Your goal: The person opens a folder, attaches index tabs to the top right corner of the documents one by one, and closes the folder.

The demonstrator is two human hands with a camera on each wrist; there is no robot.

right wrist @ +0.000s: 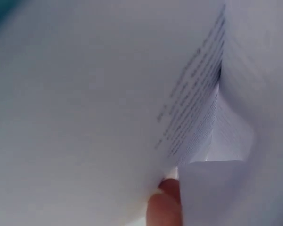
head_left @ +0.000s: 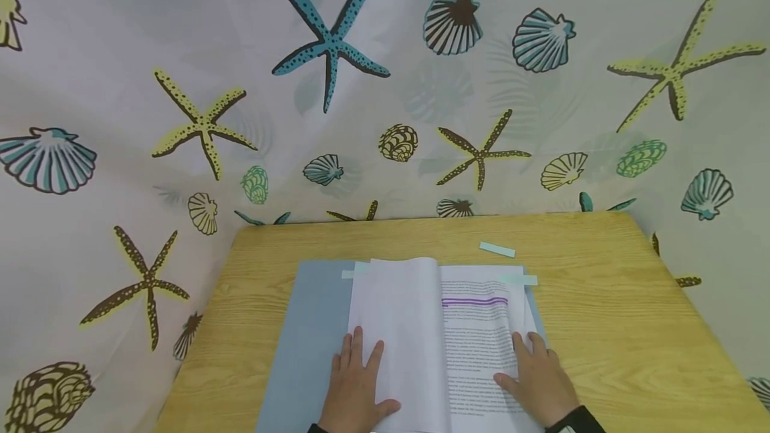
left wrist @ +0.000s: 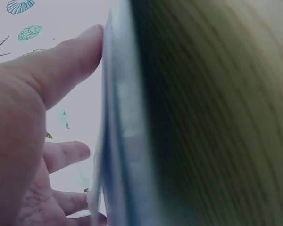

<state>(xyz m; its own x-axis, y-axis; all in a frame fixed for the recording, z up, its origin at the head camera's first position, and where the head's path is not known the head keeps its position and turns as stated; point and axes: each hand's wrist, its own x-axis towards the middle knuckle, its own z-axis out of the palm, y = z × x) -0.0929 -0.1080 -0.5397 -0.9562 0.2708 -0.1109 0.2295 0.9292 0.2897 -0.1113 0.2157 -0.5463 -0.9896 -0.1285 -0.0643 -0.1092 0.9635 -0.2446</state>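
A blue-grey folder [head_left: 313, 326] lies spread on the table, with a stack of white pages turned over to its left side. My left hand [head_left: 357, 389] rests with fingers spread on the blank left page [head_left: 400, 326]. In the left wrist view the thumb [left wrist: 66, 66] touches the sheets' surface. My right hand [head_left: 541, 379] is at the outer edge of the printed right page [head_left: 475, 353], which bulges near the fingers. Fingertips [right wrist: 164, 209] pinch a paper edge in the right wrist view, with printed sheets parted beside them. Purple lines [head_left: 475, 301] mark the upper text.
Pale blue sticky strips stick out at the pages' top right [head_left: 522, 279] and top left [head_left: 355, 274]. Another loose strip [head_left: 497, 249] lies on the wooden table [head_left: 607, 313] behind the folder. A shell-and-starfish patterned cloth [head_left: 361, 132] surrounds the table's back and sides.
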